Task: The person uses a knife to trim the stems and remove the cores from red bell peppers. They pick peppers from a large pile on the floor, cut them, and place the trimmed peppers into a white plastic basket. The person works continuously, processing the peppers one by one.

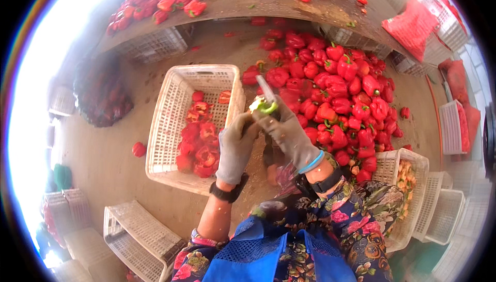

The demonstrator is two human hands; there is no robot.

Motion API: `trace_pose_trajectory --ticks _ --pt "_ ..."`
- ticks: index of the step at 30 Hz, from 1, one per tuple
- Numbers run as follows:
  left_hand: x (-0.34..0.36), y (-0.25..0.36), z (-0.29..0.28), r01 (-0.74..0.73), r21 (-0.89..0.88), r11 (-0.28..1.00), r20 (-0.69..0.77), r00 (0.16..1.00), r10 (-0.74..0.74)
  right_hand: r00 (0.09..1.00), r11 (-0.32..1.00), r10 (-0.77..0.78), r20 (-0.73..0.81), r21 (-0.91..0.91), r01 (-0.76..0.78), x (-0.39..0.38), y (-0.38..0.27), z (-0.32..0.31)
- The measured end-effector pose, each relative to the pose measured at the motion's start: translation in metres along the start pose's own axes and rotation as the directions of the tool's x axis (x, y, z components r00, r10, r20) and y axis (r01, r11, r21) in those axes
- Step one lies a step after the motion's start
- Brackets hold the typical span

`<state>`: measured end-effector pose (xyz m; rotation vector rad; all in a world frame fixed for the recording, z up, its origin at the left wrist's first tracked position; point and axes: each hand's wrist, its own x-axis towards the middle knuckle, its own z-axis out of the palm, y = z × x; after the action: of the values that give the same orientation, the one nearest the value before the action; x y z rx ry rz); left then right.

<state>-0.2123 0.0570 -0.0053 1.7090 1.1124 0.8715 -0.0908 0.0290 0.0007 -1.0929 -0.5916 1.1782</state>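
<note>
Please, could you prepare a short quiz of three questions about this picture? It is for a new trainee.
1. Multiple choice: Seen from the large white crate that holds the cut red peppers, where does the heap of whole red peppers lie?
A) To the left
B) To the right
C) Inside it
2. True or false: The left hand and the right hand are both gloved in grey.
3. Short answer: Around which wrist is the bright blue band?

Key:
1. B
2. True
3. The right wrist
</note>
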Motion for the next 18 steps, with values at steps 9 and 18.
trace_pose_trajectory --ticks 9,18 --pt "0.009 -0.044 -0.044 -0.184 0.442 0.878 -0.022 0.976 0.215 0.966 0.926 0.234 0.11 0.277 -0.256 0.02 -0.022 -0.085" --pt "0.063 -0.097 0.011 0.145 0.479 0.865 0.08 0.975 -0.208 0.885 -0.406 -0.463 0.051 -0.9 -0.161 -0.144 -0.113 -0.38"
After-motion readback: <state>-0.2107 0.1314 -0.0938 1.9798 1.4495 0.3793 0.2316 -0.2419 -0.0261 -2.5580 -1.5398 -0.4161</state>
